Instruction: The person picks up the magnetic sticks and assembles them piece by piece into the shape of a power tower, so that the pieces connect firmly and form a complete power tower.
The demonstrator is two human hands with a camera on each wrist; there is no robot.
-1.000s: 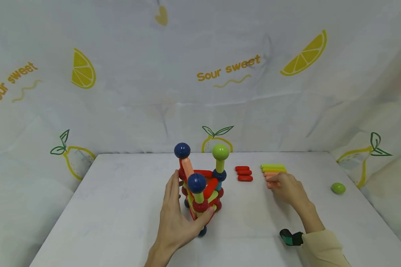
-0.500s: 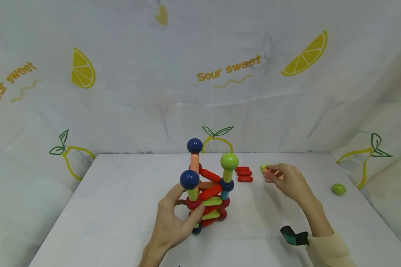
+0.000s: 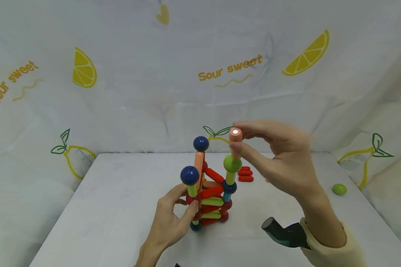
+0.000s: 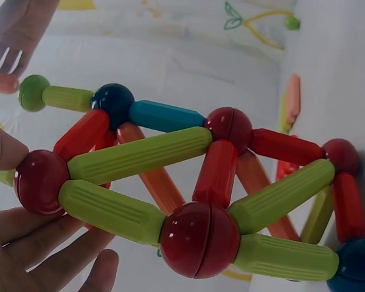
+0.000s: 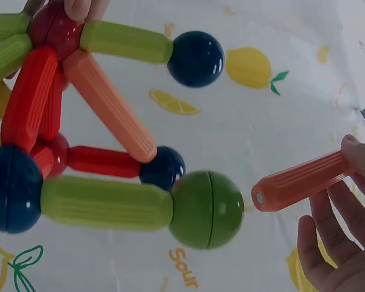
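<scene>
Nearest, the left hand (image 3: pixel 172 222) comes up from the lower edge with its fingers (image 3: pixel 190 209) curled around the near side of one rod-and-ball tower (image 3: pixel 208 185), and the thumb presses a red ball low on it. This tower stands on the white surface (image 3: pixel 120 207) and has three posts with a ball on top: two dark blue balls and one green ball (image 3: pixel 232 163). Right of the tower the right hand (image 3: pixel 280 159) is raised, palm turned to the tower, and its fingers pinch one orange rod (image 3: pixel 235 139), held upright just above the green ball; whether they touch, I cannot tell. Behind the tower on its right side lie three short red rods (image 3: pixel 245 174). Far right of the tower lies one loose green ball (image 3: pixel 339 189).
</scene>
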